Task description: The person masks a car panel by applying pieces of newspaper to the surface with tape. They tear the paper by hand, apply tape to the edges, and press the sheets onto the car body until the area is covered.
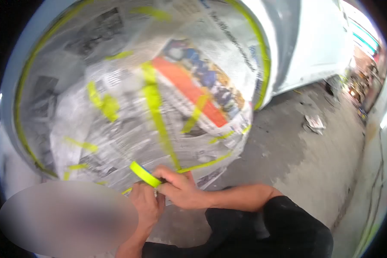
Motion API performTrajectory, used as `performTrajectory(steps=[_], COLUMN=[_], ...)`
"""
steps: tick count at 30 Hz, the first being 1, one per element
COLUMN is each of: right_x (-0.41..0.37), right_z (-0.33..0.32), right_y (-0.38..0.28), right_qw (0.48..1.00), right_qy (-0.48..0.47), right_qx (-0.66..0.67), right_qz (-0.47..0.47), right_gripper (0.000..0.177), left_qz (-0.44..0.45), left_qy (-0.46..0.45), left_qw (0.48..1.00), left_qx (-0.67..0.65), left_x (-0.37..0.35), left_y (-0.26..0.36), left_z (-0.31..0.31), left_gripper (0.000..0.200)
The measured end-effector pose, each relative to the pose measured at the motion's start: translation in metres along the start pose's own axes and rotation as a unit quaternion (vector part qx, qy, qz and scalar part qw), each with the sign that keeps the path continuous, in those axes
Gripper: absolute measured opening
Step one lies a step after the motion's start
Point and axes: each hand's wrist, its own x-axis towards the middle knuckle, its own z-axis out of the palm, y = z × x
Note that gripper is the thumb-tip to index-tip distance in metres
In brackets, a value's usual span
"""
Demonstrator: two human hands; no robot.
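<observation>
My right hand [180, 188] is closed on a roll of bright yellow-green masking tape [143, 173], with the thumb and fingers at its right end. Right below the roll, my left hand [146, 201] has its fingers curled in against the lower edge of the newspaper sheets [116, 142]. What those fingers hold, if anything, is hidden. The newspaper covers a car's wheel and wheel arch, with strips of the same tape [158, 114] across it. More tape [265, 64] runs along the rim of the arch.
The pale car body [316, 41] extends to the upper right. On the grey concrete floor [284, 150] lies a crumpled piece of paper [315, 124]. Clutter [363, 88] sits by the wall at far right. A blurred oval covers the lower left.
</observation>
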Motion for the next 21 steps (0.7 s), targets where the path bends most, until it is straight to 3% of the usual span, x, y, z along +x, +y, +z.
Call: performTrajectory(steps=[2,4,6,8,11,14,17,21], right_x=[-0.001,-0.002,0.002,0.001,0.007,0.012,0.018,0.017], right_z=[0.005,0.005,0.004,0.003,0.012,0.041,0.030,0.032], right_y=[0.004,-0.006,-0.007,0.002,-0.011,-0.026,-0.023,-0.019], right_qw=[0.996,0.950,0.967,0.952,0.969,0.998,0.967,0.963], right_qy=[-0.004,-0.040,-0.058,-0.074,-0.087,0.049,-0.048,-0.067], right_qx=[0.056,0.184,0.172,0.232,0.178,-0.031,-0.195,-0.207], right_qz=[0.070,0.247,0.181,0.184,0.149,-0.040,-0.158,-0.157], right_gripper=[0.014,0.015,0.020,0.018,0.030,0.041,0.045,0.037], left_qz=[-0.013,-0.013,-0.012,-0.011,-0.037,-0.053,-0.063,-0.070], left_qy=[-0.009,-0.020,-0.003,0.018,0.044,0.059,0.049,0.023], left_qw=[1.000,1.000,1.000,1.000,0.998,0.997,0.996,0.994], left_qx=[0.009,-0.002,0.023,0.019,0.000,-0.025,-0.048,-0.075], left_x=[-0.006,-0.008,-0.006,-0.008,-0.012,-0.018,-0.025,-0.032], left_y=[-0.004,-0.006,-0.005,-0.002,-0.003,-0.012,-0.018,-0.025], left_z=[-0.003,-0.013,-0.021,-0.029,-0.039,-0.048,-0.051,-0.056], left_gripper=[0.024,0.027,0.028,0.025,0.028,0.026,0.023,0.021])
